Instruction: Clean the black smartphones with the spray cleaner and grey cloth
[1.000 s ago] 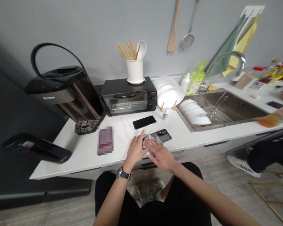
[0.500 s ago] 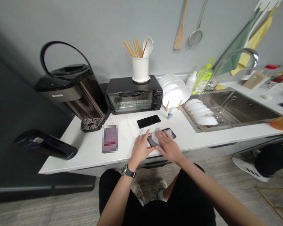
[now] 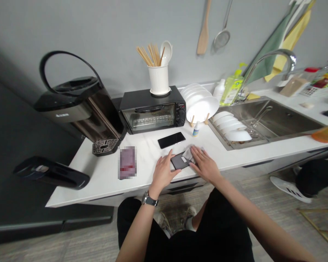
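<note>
A dark phone (image 3: pixel 178 162) with a small white patch on its surface lies flat on the counter in front of me. My left hand (image 3: pixel 163 170) grips its left end, thumb on the near edge and fingers at the far edge. Over the phone's right part, my right hand (image 3: pixel 204 163) presses down a crumpled pale grey cloth (image 3: pixel 188 154); the palm hides part of both. Just beyond lies another black phone (image 3: pixel 171 140), screen up. A small spray bottle (image 3: pixel 196 129) with a blue label stands upright behind my right hand.
At left are a water dispenser (image 3: pixel 79 112) and a dark cylindrical object (image 3: pixel 51 173). A blurred-out flat item (image 3: pixel 128 162) lies left of my hands. Behind stand a toaster oven (image 3: pixel 153 112) and racked plates (image 3: pixel 203 105); the sink (image 3: pixel 284 122) is at right. Another person's shoe (image 3: pixel 289 189) shows below.
My right hand has slid right along the phone with the cloth, uncovering its middle and the white patch. The left hand keeps its grip. The view has shifted slightly.
</note>
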The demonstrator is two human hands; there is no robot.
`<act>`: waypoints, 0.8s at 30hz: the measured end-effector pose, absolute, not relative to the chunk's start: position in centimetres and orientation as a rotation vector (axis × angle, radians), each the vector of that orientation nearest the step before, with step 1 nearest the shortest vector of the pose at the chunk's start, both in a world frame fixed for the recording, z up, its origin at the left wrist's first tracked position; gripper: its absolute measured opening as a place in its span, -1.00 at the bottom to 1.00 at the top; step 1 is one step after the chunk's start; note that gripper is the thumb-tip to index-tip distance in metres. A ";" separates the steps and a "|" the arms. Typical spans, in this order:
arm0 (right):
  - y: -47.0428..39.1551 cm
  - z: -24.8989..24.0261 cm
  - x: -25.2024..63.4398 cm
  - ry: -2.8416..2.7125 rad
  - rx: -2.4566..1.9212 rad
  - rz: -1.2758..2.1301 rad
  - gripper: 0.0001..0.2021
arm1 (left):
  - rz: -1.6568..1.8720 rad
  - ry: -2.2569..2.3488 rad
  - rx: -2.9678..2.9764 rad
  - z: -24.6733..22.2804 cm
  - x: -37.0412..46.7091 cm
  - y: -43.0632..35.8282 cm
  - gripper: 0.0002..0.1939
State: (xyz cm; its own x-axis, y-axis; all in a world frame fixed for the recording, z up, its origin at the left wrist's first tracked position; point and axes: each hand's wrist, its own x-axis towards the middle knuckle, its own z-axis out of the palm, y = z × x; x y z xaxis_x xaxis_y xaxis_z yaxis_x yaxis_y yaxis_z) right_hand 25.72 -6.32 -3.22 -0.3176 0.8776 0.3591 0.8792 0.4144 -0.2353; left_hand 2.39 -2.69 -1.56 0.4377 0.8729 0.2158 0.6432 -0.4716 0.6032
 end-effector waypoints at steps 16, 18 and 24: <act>-7.0 -3.1 24.9 -2.313 -1.240 0.123 -0.28 | 0.728 1.269 2.281 -1.6 2.3 -2.5 0.08; -6.6 -2.9 25.3 -2.238 -1.354 0.088 -0.35 | 0.728 1.272 2.287 -1.5 2.3 -2.5 0.07; -6.8 -2.9 22.4 -2.205 -1.285 0.114 -0.29 | 0.661 1.292 2.272 -1.5 2.3 -2.3 0.01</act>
